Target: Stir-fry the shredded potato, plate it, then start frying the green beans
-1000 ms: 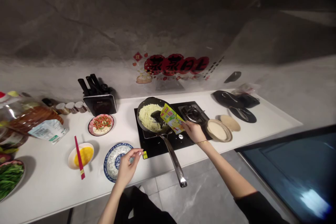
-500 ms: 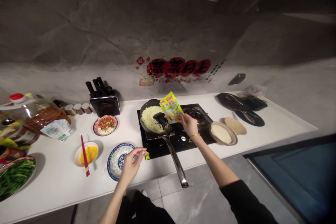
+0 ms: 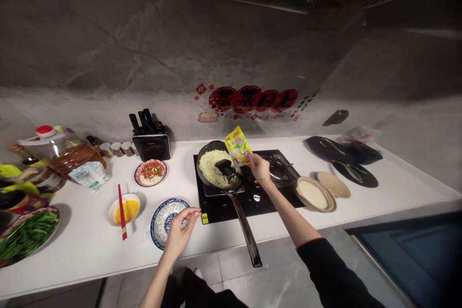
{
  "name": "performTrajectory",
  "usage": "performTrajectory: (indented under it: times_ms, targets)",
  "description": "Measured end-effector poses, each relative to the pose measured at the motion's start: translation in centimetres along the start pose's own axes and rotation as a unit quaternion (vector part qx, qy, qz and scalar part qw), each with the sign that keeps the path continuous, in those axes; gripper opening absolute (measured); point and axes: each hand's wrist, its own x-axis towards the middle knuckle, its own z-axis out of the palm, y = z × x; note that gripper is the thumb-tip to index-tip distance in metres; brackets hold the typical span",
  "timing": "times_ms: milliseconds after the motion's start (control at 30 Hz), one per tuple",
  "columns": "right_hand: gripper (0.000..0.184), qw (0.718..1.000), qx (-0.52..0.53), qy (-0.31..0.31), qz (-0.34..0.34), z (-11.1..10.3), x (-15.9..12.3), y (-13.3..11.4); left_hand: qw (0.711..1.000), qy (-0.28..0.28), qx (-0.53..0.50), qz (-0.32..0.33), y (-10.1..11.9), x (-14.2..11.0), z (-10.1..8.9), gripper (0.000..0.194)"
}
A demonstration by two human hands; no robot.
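My right hand point(image 3: 259, 167) grips a yellow-green seasoning packet point(image 3: 238, 147) by its lower right corner, tilted above the wok's right side. Below it, the wok point(image 3: 249, 231) rests on the left burner with its handle towards me. Pale shredded vegetable point(image 3: 212, 161) fills the wok, and a black spatula head point(image 3: 224, 167) lies in it. My left hand point(image 3: 182, 231) hovers over the blue-and-white plate point(image 3: 156, 224), thumb and fingertips pinched together. Whatever may be between those fingertips is too small to make out.
Left of the plate stand a bowl of beaten egg point(image 3: 126, 211) with red chopsticks point(image 3: 121, 214) across it, a plate of chopped seasonings point(image 3: 151, 173) and a plate of greens point(image 3: 31, 236). An open container point(image 3: 314, 195) sits right of the hob point(image 3: 216, 211); a knife block point(image 3: 151, 147) stands behind.
The camera view has shifted slightly, so most things appear further right. Both hands keep nearly the same pose, the packet still held over the wok.
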Motion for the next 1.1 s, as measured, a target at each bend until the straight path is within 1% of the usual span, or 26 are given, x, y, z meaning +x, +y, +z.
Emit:
performTrajectory:
  times_ms: [67,100,133,167,200,233,300,333,400,467,500,567,633,700,733,800,833,867,933,1000,1033,1100]
  targets:
    - [0.046,0.997,0.078,0.022,0.016,-0.4,-1.4,-0.4,1.0,0.015,-0.001,0.009,0.7,0.8,0.4,0.032]
    - [0.045,0.989,0.141,0.038,0.031,-0.2,-2.1,-0.9,0.999,0.028,-0.002,0.024,1.3,1.4,0.6,0.032]
    - [0.044,0.974,0.216,0.051,0.051,0.2,-3.0,-1.7,0.998,0.046,-0.003,0.045,2.1,2.1,0.8,0.032]
    - [0.042,0.953,0.291,0.053,0.073,0.8,-3.9,-2.7,0.995,0.062,-0.005,0.074,3.0,2.8,0.9,0.031]
    - [0.04,0.929,0.356,0.042,0.092,1.6,-4.8,-3.9,0.991,0.087,-0.005,0.102,3.8,3.7,0.8,0.033]
    - [0.039,0.909,0.403,0.016,0.105,2.7,-5.8,-5.4,0.986,0.108,0.004,0.128,4.6,4.7,0.4,0.036]
    - [0.035,0.874,0.468,-0.058,0.118,5.1,-7.7,-8.9,0.972,0.163,0.022,0.168,5.5,6.3,-1.4,0.048]
    - [0.033,0.859,0.489,-0.1,0.118,6.4,-8.5,-10.9,0.965,0.192,0.026,0.174,5.6,6.9,-2.8,0.05]
    - [0.031,0.832,0.51,-0.186,0.113,8.9,-10.0,-14.8,0.964,0.21,0.017,0.164,4.8,7.2,-6.4,0.039]
    - [0.032,0.809,0.511,-0.272,0.103,11.4,-11.0,-18.5,0.965,0.224,0.001,0.138,3.2,6.4,-10.7,0.029]
    - [0.033,0.798,0.508,-0.312,0.093,12.7,-11.3,-20.1,0.964,0.235,0.0,0.123,2.2,5.8,-12.9,0.027]
    - [0.038,0.788,0.492,-0.364,0.062,15.8,-11.7,-23.2,0.961,0.26,0.017,0.093,-0.2,4.4,-17.5,0.025]
    - [0.035,0.799,0.462,-0.383,0.024,19.5,-12.3,-26.1,0.957,0.279,0.041,0.07,-2.7,3.1,-22.0,0.026]
    - [0.036,0.819,0.421,-0.389,0.003,24.0,-13.5,-29.1,0.943,0.322,0.062,0.051,-5.3,2.1,-26.4,0.029]
    - [0.04,0.829,0.399,-0.392,0.005,26.5,-14.3,-30.7,0.93,0.358,0.076,0.04,-6.5,1.7,-28.6,0.033]
    - [0.046,0.841,0.364,-0.4,0.018,31.7,-16.4,-34.4,0.89,0.442,0.114,0.015,-8.9,0.9,-32.7,0.042]
    - [0.047,0.844,0.351,-0.404,0.025,34.3,-17.5,-36.4,0.87,0.475,0.13,0.005,-10.0,0.5,-34.6,0.042]
    - [0.048,0.847,0.34,-0.408,0.027,36.8,-18.7,-38.4,0.858,0.494,0.141,0.001,-11.0,0.1,-36.4,0.041]
    - [0.045,0.849,0.322,-0.418,0.02,41.2,-21.1,-42.2,0.854,0.5,0.145,-0.001,-12.8,-0.6,-39.4,0.035]
    - [0.04,0.854,0.294,-0.429,0.003,44.2,-23.1,-45.0,0.862,0.489,0.133,-0.003,-14.2,-1.0,-41.6,0.031]
    - [0.038,0.856,0.276,-0.437,-0.009,45.1,-23.9,-45.8,0.867,0.482,0.124,-0.005,-14.8,-1.0,-42.4,0.029]
    - [0.034,0.855,0.235,-0.46,-0.044,45.5,-24.4,-46.4,0.877,0.469,0.103,-0.005,-15.9,-0.9,-43.4,0.027]
